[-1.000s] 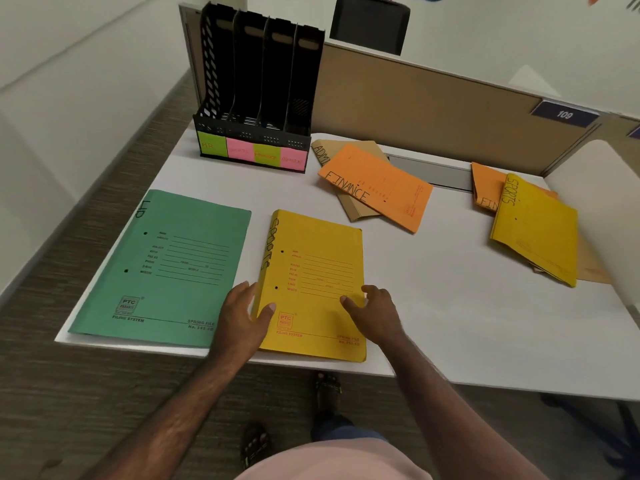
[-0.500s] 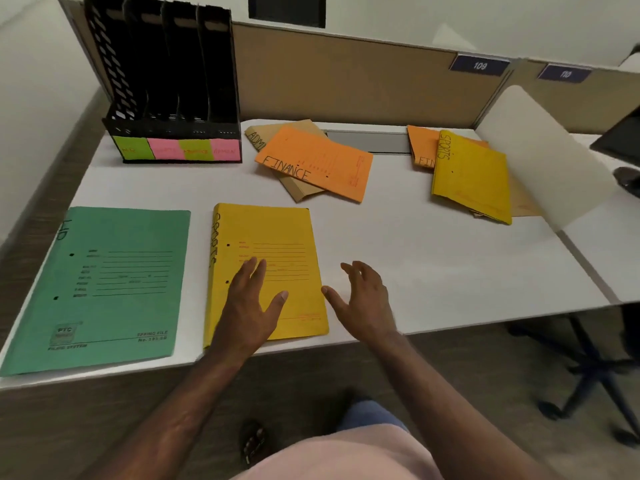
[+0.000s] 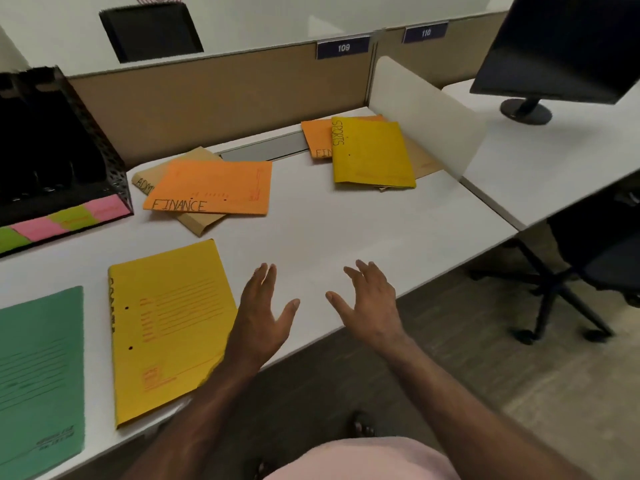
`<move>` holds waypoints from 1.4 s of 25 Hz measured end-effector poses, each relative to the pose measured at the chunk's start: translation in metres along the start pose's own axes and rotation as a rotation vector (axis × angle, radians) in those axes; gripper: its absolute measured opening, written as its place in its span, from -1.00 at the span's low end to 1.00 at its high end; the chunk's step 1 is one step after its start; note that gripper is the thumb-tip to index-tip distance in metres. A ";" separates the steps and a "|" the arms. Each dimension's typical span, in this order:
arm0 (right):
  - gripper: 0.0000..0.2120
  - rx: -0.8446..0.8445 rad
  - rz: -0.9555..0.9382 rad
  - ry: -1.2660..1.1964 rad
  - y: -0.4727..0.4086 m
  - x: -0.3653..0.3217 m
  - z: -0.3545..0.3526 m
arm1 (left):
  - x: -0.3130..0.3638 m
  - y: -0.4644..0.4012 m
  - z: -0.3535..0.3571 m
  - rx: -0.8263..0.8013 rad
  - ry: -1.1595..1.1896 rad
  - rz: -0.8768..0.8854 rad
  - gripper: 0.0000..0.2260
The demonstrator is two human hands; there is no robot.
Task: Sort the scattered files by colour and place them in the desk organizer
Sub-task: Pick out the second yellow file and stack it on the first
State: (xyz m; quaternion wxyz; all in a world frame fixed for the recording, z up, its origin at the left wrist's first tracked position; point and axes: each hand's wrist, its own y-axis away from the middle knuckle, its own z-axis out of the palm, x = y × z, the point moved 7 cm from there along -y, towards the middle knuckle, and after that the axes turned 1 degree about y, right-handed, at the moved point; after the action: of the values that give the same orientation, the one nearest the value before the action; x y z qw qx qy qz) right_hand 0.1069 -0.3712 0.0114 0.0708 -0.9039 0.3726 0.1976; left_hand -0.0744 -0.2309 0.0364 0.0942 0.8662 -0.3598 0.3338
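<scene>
Both hands hang over the bare front part of the table (image 3: 346, 220), holding nothing. The left hand (image 3: 263, 317) has its fingers straight and spread, its wrist crossing the right edge of the near yellow file (image 3: 166, 323); the right hand (image 3: 370, 306) is likewise spread, just to the right of it. Whether either palm touches the tabletop cannot be told.

The files lie flat in several spots. From the hands, the near yellow file is at nine o'clock, with a green file (image 3: 38, 368) beyond it at the far left. At eleven o'clock an orange file marked FINANCE (image 3: 214, 185) rests on top of a brown file (image 3: 194, 220). At one o'clock a second yellow file marked SPORTS (image 3: 374, 154) covers part of another orange file (image 3: 315, 136), with a brown sheet showing under its right side. The black organizer (image 3: 62, 147) stands at ten o'clock, coloured labels along its base.

These look like thin card folders: light, fairly stiff across the cover but likely to bow if lifted by one corner, and probably smooth enough to slide on the tabletop. A flat file gives fingers little to grip, so the best hold is probably at an overhanging or raised edge. The near yellow file's lower corner seems to stick out past the table edge. The stacked files offer lifted edges where they overlap. Pinching near the spine side should keep a file from flopping open.
</scene>
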 end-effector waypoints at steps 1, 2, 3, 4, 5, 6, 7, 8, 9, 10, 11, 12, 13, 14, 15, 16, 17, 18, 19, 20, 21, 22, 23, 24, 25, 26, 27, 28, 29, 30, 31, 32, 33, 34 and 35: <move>-0.23 0.010 0.019 -0.013 -0.001 0.011 -0.008 | 0.014 -0.005 0.007 -0.005 0.007 0.016 -0.24; -0.22 0.018 0.036 -0.024 -0.002 0.022 -0.015 | 0.029 -0.010 0.016 -0.009 0.012 0.033 -0.24; -0.22 0.021 0.049 -0.031 -0.004 0.031 -0.022 | 0.042 -0.013 0.024 -0.010 0.018 0.045 -0.23; -0.22 0.025 0.060 -0.034 -0.006 0.040 -0.029 | 0.054 -0.017 0.032 -0.014 0.025 0.052 -0.23; -0.22 0.029 0.070 -0.037 -0.007 0.049 -0.036 | 0.066 -0.019 0.041 -0.022 0.029 0.060 -0.23; -0.22 0.036 0.079 -0.040 -0.009 0.059 -0.041 | 0.076 -0.022 0.048 -0.030 0.029 0.068 -0.22; -0.22 0.045 0.089 -0.045 -0.010 0.071 -0.047 | 0.085 -0.025 0.057 -0.041 0.023 0.078 -0.22; -0.22 0.052 0.096 -0.050 -0.011 0.082 -0.051 | 0.093 -0.028 0.065 -0.052 0.017 0.084 -0.22; -0.23 0.055 0.100 -0.052 -0.011 0.093 -0.054 | 0.100 -0.030 0.073 -0.063 0.012 0.086 -0.21; -0.23 0.054 0.105 -0.053 -0.012 0.105 -0.056 | 0.106 -0.031 0.080 -0.073 0.009 0.085 -0.20; -0.23 0.049 0.112 -0.051 -0.013 0.115 -0.057 | 0.112 -0.032 0.087 -0.082 0.008 0.083 -0.19; -0.23 0.044 0.120 -0.046 -0.014 0.125 -0.058 | 0.117 -0.033 0.095 -0.091 0.008 0.082 -0.19; -0.23 0.038 0.127 -0.039 -0.015 0.134 -0.059 | 0.120 -0.034 0.101 -0.099 0.009 0.082 -0.19; -0.23 0.037 0.135 -0.035 -0.017 0.142 -0.060 | 0.123 -0.035 0.107 -0.108 0.008 0.082 -0.19; -0.23 0.039 0.143 -0.034 -0.017 0.149 -0.061 | 0.125 -0.036 0.113 -0.115 0.002 0.081 -0.19; -0.22 0.041 0.149 -0.037 -0.017 0.154 -0.062 | 0.126 -0.037 0.119 -0.121 -0.004 0.081 -0.20; -0.22 0.041 0.153 -0.047 -0.016 0.159 -0.062 | 0.127 -0.038 0.124 -0.128 -0.008 0.081 -0.20; -0.20 0.040 0.155 -0.061 -0.016 0.163 -0.062 | 0.128 -0.038 0.128 -0.134 -0.008 0.082 -0.20; -0.18 0.035 0.160 -0.074 -0.017 0.165 -0.063 | 0.128 -0.039 0.133 -0.141 -0.006 0.083 -0.21; -0.15 0.026 0.168 -0.084 -0.019 0.168 -0.063 | 0.128 -0.042 0.137 -0.148 -0.004 0.085 -0.21; -0.13 0.018 0.176 -0.091 -0.022 0.169 -0.064 | 0.128 -0.045 0.140 -0.154 0.000 0.091 -0.21; -0.12 0.015 0.184 -0.094 -0.025 0.171 -0.064 | 0.128 -0.050 0.143 -0.161 0.003 0.096 -0.22; -0.11 0.019 0.191 -0.095 -0.029 0.172 -0.064 | 0.127 -0.055 0.145 -0.166 0.002 0.102 -0.21; -0.11 0.025 0.198 -0.096 -0.034 0.172 -0.065 | 0.126 -0.062 0.147 -0.172 -0.002 0.106 -0.21; -0.11 0.030 0.206 -0.097 -0.038 0.173 -0.066 | 0.126 -0.070 0.149 -0.174 -0.008 0.108 -0.20; -0.11 0.035 0.214 -0.098 -0.043 0.174 -0.066 | 0.126 -0.078 0.149 -0.172 -0.008 0.109 -0.20; -0.11 0.034 0.219 -0.097 -0.049 0.174 -0.065 | 0.125 -0.086 0.149 -0.167 0.001 0.108 -0.20; -0.11 0.029 0.218 -0.090 -0.054 0.174 -0.065 | 0.124 -0.093 0.148 -0.162 0.010 0.108 -0.20; -0.12 0.024 0.213 -0.081 -0.059 0.173 -0.064 | 0.122 -0.099 0.148 -0.162 0.018 0.109 -0.20; -0.12 0.023 0.209 -0.072 -0.066 0.173 -0.065 | 0.121 -0.107 0.147 -0.168 0.025 0.110 -0.20; -0.13 0.025 0.209 -0.065 -0.072 0.172 -0.065 | 0.120 -0.113 0.148 -0.178 0.027 0.116 -0.20; -0.14 0.030 0.213 -0.058 -0.078 0.171 -0.065 | 0.118 -0.120 0.148 -0.189 0.025 0.126 -0.20; -0.14 0.038 0.215 -0.051 -0.084 0.170 -0.064 | 0.117 -0.126 0.149 -0.197 0.018 0.140 -0.20; -0.15 0.046 0.217 -0.046 -0.091 0.169 -0.062 | 0.116 -0.133 0.150 -0.199 0.010 0.154 -0.21; -0.15 0.049 0.217 -0.045 -0.098 0.167 -0.060 | 0.115 -0.140 0.150 -0.196 0.002 0.165 -0.22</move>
State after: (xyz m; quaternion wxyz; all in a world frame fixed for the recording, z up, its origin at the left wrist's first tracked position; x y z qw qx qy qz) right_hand 0.3014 -0.4253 -0.0038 0.0796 -0.8517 0.4712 0.2150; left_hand 0.1583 -0.2545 0.0074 0.1508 0.8199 -0.4607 0.3045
